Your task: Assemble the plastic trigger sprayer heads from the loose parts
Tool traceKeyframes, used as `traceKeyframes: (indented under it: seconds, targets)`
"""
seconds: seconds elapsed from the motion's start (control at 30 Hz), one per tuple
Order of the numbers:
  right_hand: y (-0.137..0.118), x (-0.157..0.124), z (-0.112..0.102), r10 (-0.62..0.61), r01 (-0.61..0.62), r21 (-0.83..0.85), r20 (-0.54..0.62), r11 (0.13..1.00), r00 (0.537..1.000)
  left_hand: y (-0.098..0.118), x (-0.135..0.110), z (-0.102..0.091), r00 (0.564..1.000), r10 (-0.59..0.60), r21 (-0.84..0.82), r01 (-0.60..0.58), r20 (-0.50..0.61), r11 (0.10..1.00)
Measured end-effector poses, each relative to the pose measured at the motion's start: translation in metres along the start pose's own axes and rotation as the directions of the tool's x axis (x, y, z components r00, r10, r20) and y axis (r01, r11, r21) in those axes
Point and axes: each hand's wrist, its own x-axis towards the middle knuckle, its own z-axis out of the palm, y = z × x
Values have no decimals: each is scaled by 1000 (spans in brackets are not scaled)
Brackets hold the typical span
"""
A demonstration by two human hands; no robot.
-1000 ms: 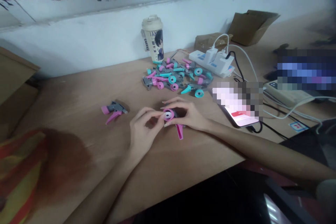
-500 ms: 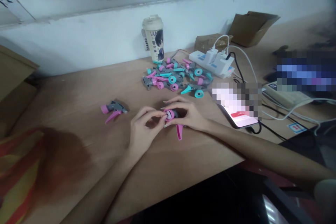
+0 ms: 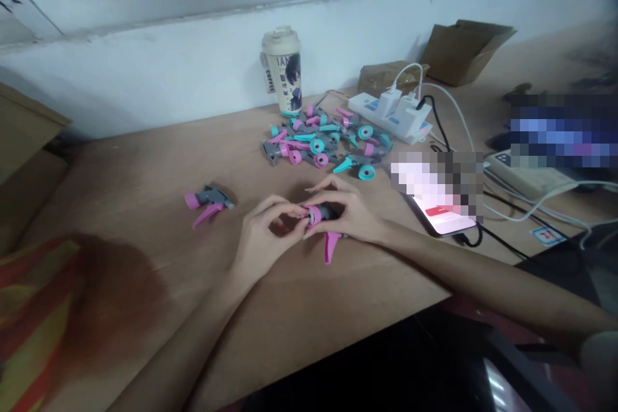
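Both hands meet over the middle of the wooden table (image 3: 145,167). My right hand (image 3: 350,214) grips the grey body of a small spray trigger head (image 3: 322,219), whose pink lever hangs down below my fingers. My left hand (image 3: 264,238) pinches the pink collar at the trigger head's left end with fingertips pressed together. Another pink and grey trigger head (image 3: 208,201) lies alone on the table to the left of my hands. A pile of pink, teal and grey trigger heads (image 3: 324,141) lies farther back.
A cream coffee cup (image 3: 282,71) stands by the white wall. A white power strip (image 3: 390,116) with chargers and cables sits right of the pile. A phone (image 3: 444,214) lies at right. Cardboard boxes (image 3: 461,48) are at back right. Red and yellow cloth (image 3: 33,315) lies at lower left.
The trigger head has turned in my hands: the open face of its pink collar no longer points at me and the pink lever has swung slightly left. The hands stay in place.
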Motion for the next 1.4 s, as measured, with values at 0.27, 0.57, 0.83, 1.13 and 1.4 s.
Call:
traceKeyframes:
  seconds: [0.27, 0.57, 0.83, 1.13, 1.4]
  targets:
    - [0, -1, 1, 21, -21, -23, 9, 1000, 1000, 2, 1, 2, 1000, 14, 32, -14, -7, 999]
    - [2, 0, 2, 14, -14, 9, 4, 1000, 1000, 3, -2, 5, 999, 14, 21, -13, -32, 1000]
    - [1, 0, 3, 7, -7, -1, 9, 1000, 1000, -2, -1, 3, 998, -31, -33, 33, 58, 999]
    - [5, 0, 3, 31, -31, 9, -1, 999, 1000, -1, -3, 2, 999, -3, 114, -4, 54, 993]
    - [5, 2, 3, 60, -61, 132, 11, 989, 998, 5, -8, 1, 996, 92, 99, -92, 1, 991]
